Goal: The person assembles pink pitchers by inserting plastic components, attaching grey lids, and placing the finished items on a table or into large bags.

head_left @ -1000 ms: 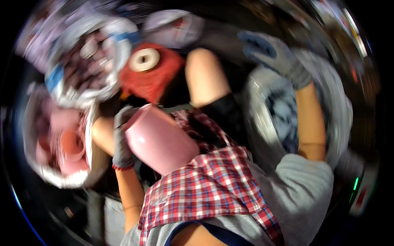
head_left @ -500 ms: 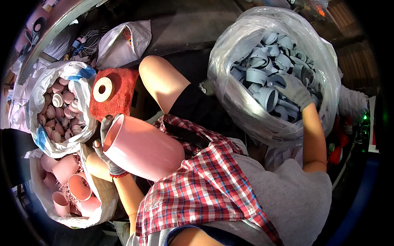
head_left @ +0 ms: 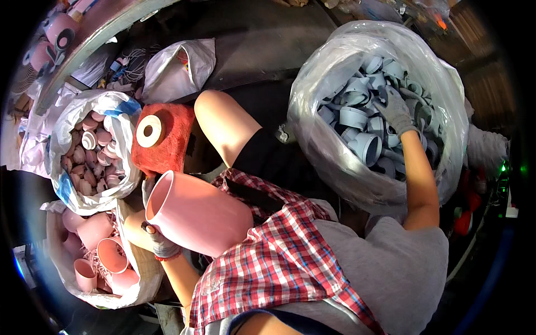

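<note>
A large pink plastic cup-shaped housing (head_left: 204, 209) lies tilted across my lap, its open rim facing left. My left hand (head_left: 163, 241), in a grey glove, grips it by the rim, thumb below and fingers partly hidden behind it. At the right, my gloved right hand (head_left: 397, 111) reaches into a big clear plastic bag (head_left: 318, 67). Its fingers are apart among grey-blue plastic parts (head_left: 353, 117), curved and ring-shaped, and touch some of them. No part is plainly lifted. A round cream disc with a centre hole (head_left: 151, 131) sits on a red cloth-covered pad (head_left: 173, 151) ahead of my left hand.
At the left stands a white sack (head_left: 60, 142) of small pink parts. Nearer, another sack (head_left: 146, 273) holds pink cups and housings. A white bag (head_left: 173, 78) lies at the back beside cables (head_left: 131, 64). A metal edge (head_left: 84, 61) crosses the upper left.
My right hand has moved farther into the bag, toward its back. My left hand has shifted lower along the rim of the pink housing. The view has tilted slightly.
</note>
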Available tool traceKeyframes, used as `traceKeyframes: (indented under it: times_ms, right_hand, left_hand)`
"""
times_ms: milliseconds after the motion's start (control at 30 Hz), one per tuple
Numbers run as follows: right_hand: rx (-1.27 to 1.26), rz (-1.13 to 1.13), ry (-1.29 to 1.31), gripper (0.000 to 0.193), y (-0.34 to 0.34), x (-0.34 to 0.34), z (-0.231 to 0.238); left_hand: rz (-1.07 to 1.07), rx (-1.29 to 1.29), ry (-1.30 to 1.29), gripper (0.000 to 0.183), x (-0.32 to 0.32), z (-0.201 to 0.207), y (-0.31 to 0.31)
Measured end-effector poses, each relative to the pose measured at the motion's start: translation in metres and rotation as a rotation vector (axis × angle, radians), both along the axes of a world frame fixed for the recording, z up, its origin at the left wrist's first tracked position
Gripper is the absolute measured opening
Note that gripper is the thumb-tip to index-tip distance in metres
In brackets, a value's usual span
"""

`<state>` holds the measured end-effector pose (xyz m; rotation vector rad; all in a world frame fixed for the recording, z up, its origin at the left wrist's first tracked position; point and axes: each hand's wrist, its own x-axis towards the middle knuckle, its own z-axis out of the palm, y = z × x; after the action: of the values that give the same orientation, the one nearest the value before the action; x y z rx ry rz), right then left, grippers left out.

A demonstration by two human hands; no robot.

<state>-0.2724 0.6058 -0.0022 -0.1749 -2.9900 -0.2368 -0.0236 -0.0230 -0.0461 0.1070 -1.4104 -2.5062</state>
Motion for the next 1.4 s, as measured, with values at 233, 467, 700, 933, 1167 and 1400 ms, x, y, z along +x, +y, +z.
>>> traceKeyframes:
  times_ms: [233, 467, 700, 933, 1167, 1400]
  right_hand:
    - [-0.249, 0.188, -0.097, 0.061, -0.051, -0.058, -0.005]
    - [-0.482, -0.112, -0.017, 0.069, -0.208, -0.13, -0.039]
    - [-0.114, 0.308, -0.327, 0.042, -0.181, -0.169, -0.038]
    - [-0.174, 0.045, -0.137, 0.066, -0.068, -0.147, -0.012]
    - [-0.151, 0.146, -0.402, 0.073, -0.047, -0.134, 0.011]
    - [-0.441, 0.298, 0.098, 0.047, -0.107, -0.06, 0.101]
  left_hand:
    - [0.059, -0.116, -0.192, 0.095, 0.0, 0.014, 0.027]
    - [0.076, -0.181, -0.251, 0.093, -0.006, 0.011, 0.018]
    - [0.186, -0.45, -0.15, 0.088, -0.01, 0.03, 0.03]
    - [-0.052, -0.045, -0.183, 0.1, -0.001, 0.0, 0.017]
    - [-0.065, -0.133, -0.14, 0.104, 0.006, 0.004, 0.016]
    - [-0.016, 0.025, -0.141, 0.095, 0.017, -0.018, 0.014]
